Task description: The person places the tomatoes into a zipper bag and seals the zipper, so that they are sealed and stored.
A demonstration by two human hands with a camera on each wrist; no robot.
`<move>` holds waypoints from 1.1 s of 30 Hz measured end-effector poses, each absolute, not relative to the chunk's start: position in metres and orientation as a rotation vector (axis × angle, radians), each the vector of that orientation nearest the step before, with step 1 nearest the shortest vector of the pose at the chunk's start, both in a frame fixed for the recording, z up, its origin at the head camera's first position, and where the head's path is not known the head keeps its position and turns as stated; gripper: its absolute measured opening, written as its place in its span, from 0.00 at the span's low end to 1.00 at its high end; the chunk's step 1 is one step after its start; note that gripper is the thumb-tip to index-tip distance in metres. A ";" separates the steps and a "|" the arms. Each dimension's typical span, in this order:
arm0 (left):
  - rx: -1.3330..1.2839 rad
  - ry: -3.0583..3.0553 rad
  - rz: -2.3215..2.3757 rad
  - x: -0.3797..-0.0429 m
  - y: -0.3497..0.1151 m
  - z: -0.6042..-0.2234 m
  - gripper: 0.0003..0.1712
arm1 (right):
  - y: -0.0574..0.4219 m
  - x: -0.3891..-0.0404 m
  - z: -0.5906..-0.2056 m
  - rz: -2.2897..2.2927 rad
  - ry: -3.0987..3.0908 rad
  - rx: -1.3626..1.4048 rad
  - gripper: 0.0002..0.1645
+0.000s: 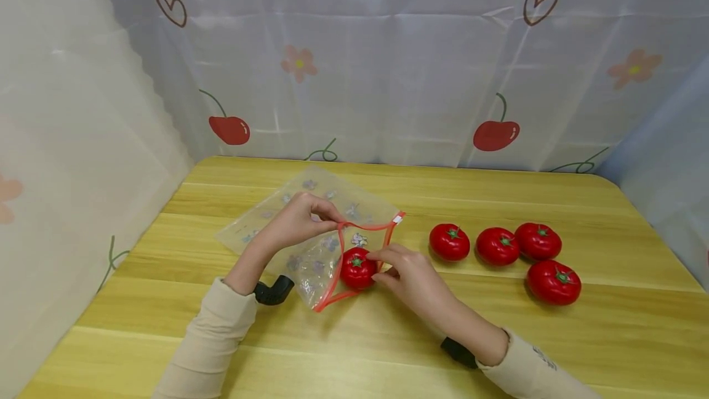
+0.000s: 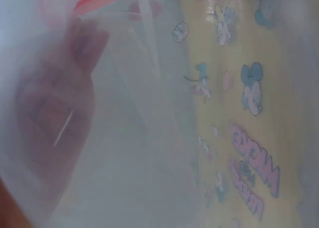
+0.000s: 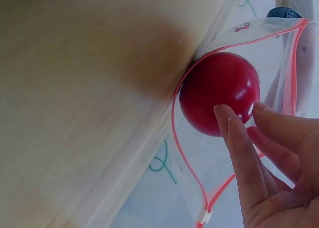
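A clear zip bag (image 1: 318,263) with a red zip edge and printed cartoon figures lies on the table, its mouth spread wide. With thumb and fingers my left hand (image 1: 304,220) pinches the red edge at the far side of the mouth; the left wrist view shows that hand (image 2: 57,113) blurred through the plastic. A glossy red tomato (image 1: 357,273) sits within the mouth. My right hand (image 1: 412,276) touches its right side with fairly straight fingertips. From the right wrist, the tomato (image 3: 212,96) appears framed by the red edge, with thumb and fingers against its near side.
To the right of the bag, several more tomatoes rest on the wooden table (image 1: 388,350), the closest tomato (image 1: 449,242) standing apart from the others. A white slider (image 1: 397,219) sits at the zip's right end. Behind the table hangs a printed curtain (image 1: 376,79).
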State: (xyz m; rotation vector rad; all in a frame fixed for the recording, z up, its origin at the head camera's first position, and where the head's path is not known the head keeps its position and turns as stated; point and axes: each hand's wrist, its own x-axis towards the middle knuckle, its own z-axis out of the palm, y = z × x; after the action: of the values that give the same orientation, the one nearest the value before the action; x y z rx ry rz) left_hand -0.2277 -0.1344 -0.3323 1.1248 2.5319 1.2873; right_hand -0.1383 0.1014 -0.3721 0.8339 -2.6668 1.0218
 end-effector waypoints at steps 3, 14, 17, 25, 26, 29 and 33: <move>1.124 2.525 1.291 -0.228 -0.134 -0.333 0.04 | 0.103 -0.138 -0.372 1.021 -2.671 0.874 0.22; 1.130 2.538 1.274 -0.227 -0.133 -0.332 0.04 | 0.097 -0.140 -0.374 1.002 -2.751 0.975 0.26; 1.133 2.541 1.270 -0.227 -0.134 -0.333 0.05 | 0.096 -0.141 -0.375 1.023 -2.782 1.027 0.28; 1.130 2.534 1.266 -0.226 -0.133 -0.333 0.04 | 0.095 -0.142 -0.376 1.033 -2.883 1.163 0.36; 1.131 2.532 1.268 -0.226 -0.133 -0.332 0.04 | 0.096 -0.142 -0.376 1.029 -2.891 1.173 0.36; 1.134 2.526 1.272 -0.226 -0.134 -0.332 0.04 | 0.096 -0.143 -0.377 1.033 -2.903 1.198 0.38; 1.129 2.525 1.272 -0.226 -0.134 -0.332 0.04 | 0.096 -0.144 -0.378 1.076 -2.907 1.227 0.39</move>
State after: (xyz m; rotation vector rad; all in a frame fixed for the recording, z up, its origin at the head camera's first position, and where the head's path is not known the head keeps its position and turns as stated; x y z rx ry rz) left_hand -0.2258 -0.1341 -0.3321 1.1285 2.5252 1.2719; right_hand -0.1439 0.0964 -0.3781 1.2271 -2.9075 1.0755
